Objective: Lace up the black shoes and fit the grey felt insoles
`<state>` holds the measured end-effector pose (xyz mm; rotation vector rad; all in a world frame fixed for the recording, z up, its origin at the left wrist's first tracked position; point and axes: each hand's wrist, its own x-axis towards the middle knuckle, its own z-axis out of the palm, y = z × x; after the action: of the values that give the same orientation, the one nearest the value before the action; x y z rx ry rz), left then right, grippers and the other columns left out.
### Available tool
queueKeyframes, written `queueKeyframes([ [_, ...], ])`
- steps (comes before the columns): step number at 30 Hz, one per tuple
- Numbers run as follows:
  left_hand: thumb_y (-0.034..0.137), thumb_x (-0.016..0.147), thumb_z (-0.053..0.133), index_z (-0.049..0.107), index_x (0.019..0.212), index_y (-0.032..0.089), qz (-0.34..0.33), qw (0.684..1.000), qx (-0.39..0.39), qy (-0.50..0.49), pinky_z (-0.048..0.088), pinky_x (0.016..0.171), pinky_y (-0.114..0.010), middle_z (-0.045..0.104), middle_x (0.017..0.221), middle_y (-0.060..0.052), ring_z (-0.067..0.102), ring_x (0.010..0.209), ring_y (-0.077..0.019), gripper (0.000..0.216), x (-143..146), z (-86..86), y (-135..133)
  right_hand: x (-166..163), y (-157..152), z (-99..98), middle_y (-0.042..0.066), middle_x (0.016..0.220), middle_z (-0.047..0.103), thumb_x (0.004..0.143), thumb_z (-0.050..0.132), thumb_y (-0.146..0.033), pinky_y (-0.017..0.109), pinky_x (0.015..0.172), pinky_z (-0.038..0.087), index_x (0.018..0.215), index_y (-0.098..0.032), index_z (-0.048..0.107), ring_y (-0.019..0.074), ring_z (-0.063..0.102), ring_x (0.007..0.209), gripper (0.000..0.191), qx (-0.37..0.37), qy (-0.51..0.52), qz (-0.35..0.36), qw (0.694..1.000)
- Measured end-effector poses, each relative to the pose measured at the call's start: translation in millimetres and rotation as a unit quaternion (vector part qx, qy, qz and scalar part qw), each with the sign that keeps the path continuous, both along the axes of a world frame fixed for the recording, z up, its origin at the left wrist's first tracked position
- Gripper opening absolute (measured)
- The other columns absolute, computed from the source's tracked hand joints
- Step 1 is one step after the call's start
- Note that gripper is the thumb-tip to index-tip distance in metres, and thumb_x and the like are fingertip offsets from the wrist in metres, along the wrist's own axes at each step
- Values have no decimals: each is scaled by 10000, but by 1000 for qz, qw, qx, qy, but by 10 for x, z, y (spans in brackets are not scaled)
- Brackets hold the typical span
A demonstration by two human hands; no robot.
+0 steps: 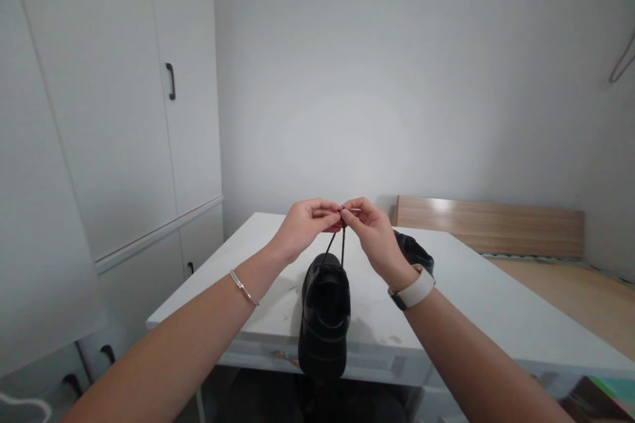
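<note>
A black shoe (325, 327) rests at the near edge of the white table, its heel toward me and its opening facing up. From its front, two strands of black shoelace (343, 248) rise to my fingertips. My left hand (310, 225) pinches the lace from the left, thumb and fingers together. My right hand (370, 228) pinches it from the right, and the two hands meet above the shoe. The exact crossing of the lace between the fingertips is too small to make out. Behind my right wrist lies another black item (415, 252), partly hidden.
The white table (496, 304) spreads under my hands and to the right. Tall white cabinets (193, 132) with dark handles stand at the left. A wooden headboard (496, 225) and bed base lie beyond the table's right side. A pale wall (372, 79) closes the back.
</note>
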<state>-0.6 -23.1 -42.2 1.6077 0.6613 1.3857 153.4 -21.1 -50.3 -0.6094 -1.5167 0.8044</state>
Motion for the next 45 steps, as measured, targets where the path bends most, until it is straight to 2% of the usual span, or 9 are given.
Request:
queueKeyframes([
  [8, 235, 655, 821, 672, 870, 110, -4, 1000, 8, -20, 540, 740, -284, 728, 786, -40, 671, 729, -143, 291, -33, -68, 3, -33, -21, -95, -29, 757, 675, 648, 856, -375, 301, 745, 477, 780, -213, 680, 128, 617, 742, 273, -99, 101, 118, 983],
  [14, 334, 691, 842, 680, 868, 117, -12, 999, -18, -42, 527, 802, -294, 702, 777, -17, 650, 757, -128, 324, -138, -109, 81, 169, 23, -188, -4, 812, 692, 599, 882, -363, 304, 756, 494, 852, -198, 713, 132, 604, 775, 347, -125, 89, 30, 988],
  [19, 484, 729, 801, 559, 906, 177, -34, 993, -77, -88, 557, 882, -395, 686, 817, -18, 683, 843, -170, 429, -381, -372, 188, 508, 51, -450, -9, 815, 659, 591, 897, -371, 326, 796, 528, 820, -194, 694, 135, 634, 773, 353, -195, 163, 43, 966],
  [24, 482, 755, 768, 526, 929, 195, 27, 993, -79, -85, 532, 723, -263, 551, 696, 68, 528, 582, -56, 414, -799, -743, 287, 941, 81, -845, -29, 768, 609, 524, 921, -396, 247, 552, 447, 759, -205, 677, 51, 465, 552, 389, -206, 193, -15, 959],
  [27, 459, 803, 716, 556, 1020, 165, 50, 997, -63, -11, 490, 651, -245, 614, 733, 26, 490, 552, -59, 399, -924, -862, 264, 1000, 80, -979, -23, 770, 622, 548, 909, -398, 241, 539, 422, 769, -204, 680, 55, 469, 559, 373, -198, 179, -31, 963],
  [29, 426, 831, 686, 585, 1033, 142, 47, 996, -43, 70, 454, 608, -241, 677, 762, -24, 512, 563, -84, 363, -903, -862, 208, 925, 54, -992, -19, 743, 631, 596, 887, -376, 251, 552, 419, 809, -192, 696, 72, 487, 573, 341, -187, 130, -26, 973],
  [32, 361, 851, 656, 658, 899, 143, 37, 979, 12, 202, 442, 640, -247, 718, 770, -49, 590, 656, -131, 224, -771, -786, 100, 744, -25, -921, -18, 676, 632, 719, 794, -372, 280, 590, 439, 846, -176, 697, 116, 537, 603, 253, -144, -56, -20, 988],
  [36, 252, 870, 629, 729, 833, 174, 42, 929, 108, 352, 423, 694, -246, 731, 792, -28, 623, 736, -151, 132, -575, -715, -7, 571, -156, -807, 7, 707, 671, 846, 647, -296, 304, 646, 447, 839, -183, 701, 147, 575, 658, 125, -36, -296, -74, 952],
  [45, 130, 899, 551, 731, 906, 180, 83, 819, 225, 522, 463, 807, -295, 737, 888, -54, 650, 831, -196, 187, -402, -744, -48, 420, -243, -757, 39, 848, 702, 883, 589, -138, 318, 743, 481, 864, -192, 687, 174, 619, 785, 114, 55, -408, -113, 904],
])
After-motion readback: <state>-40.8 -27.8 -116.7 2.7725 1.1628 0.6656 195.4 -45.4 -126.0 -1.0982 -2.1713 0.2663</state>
